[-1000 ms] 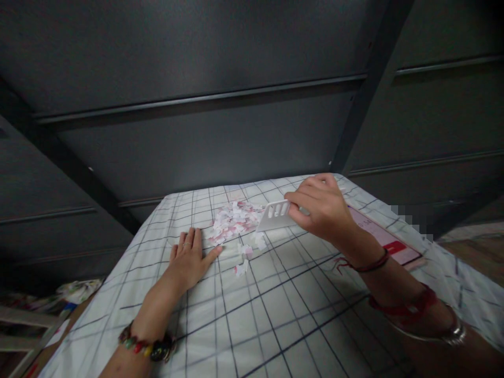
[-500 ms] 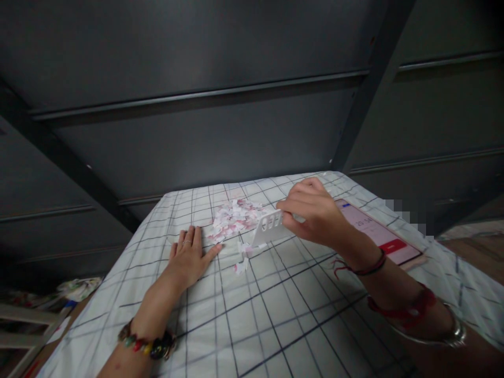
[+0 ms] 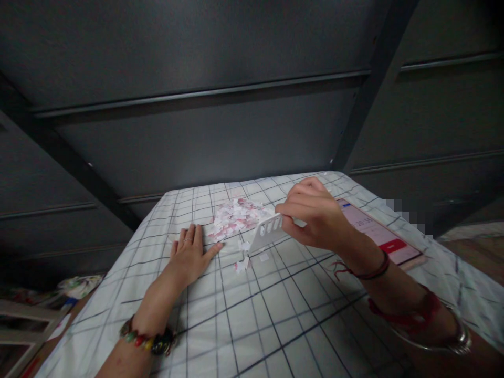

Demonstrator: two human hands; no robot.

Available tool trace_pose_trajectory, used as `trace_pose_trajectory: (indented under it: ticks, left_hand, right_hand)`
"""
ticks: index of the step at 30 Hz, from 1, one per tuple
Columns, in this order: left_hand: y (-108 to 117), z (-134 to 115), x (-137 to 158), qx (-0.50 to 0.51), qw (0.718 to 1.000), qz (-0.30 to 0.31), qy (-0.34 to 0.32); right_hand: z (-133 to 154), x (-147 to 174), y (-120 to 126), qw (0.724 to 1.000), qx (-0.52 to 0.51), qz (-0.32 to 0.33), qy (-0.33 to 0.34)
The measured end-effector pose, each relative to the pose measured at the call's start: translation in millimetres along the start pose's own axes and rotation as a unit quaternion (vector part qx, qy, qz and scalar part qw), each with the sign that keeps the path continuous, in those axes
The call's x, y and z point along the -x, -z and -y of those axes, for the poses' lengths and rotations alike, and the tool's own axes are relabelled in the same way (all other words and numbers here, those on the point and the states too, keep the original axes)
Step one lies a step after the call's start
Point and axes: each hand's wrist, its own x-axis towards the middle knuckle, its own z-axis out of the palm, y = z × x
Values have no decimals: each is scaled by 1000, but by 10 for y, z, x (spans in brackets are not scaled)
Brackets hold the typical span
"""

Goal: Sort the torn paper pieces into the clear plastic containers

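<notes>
My right hand (image 3: 311, 212) pinches a flat white plastic piece with a row of slots (image 3: 266, 231), held on edge against the cloth. A heap of torn paper scraps (image 3: 235, 218), white with pink marks, lies just left of and beyond that piece. A few loose scraps (image 3: 241, 264) sit nearer to me, below the piece's left end. My left hand (image 3: 191, 254) rests flat on the checked tablecloth (image 3: 268, 320), fingers spread, its thumb close to the heap's near left edge. My right fingers cover the far end of the slotted piece.
A phone (image 3: 378, 231) with a lit timer screen lies to the right, beneath my right forearm. Dark metal panels (image 3: 220, 136) stand behind the table's far edge. At the lower left, a pale slatted frame (image 3: 27, 325) is beside the table.
The slotted piece has tilted and shifted slightly toward me at its left end. A small scrap now shows on the near side of it. My left hand stays in place.
</notes>
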Motion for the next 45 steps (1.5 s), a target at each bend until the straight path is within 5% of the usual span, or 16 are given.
trace_pose_trajectory:
  ticks: [27, 37, 45]
  left_hand:
    - [10, 0, 18, 26, 999, -21, -13]
    - [75, -78, 89, 59, 984, 2, -170]
    - [60, -62, 69, 64, 982, 8, -177]
  right_hand:
    - [-228, 81, 73, 997, 75, 1, -29]
    - [-217, 92, 27, 996, 86, 2, -22]
    - [-196, 87, 44, 996, 89, 1, -24]
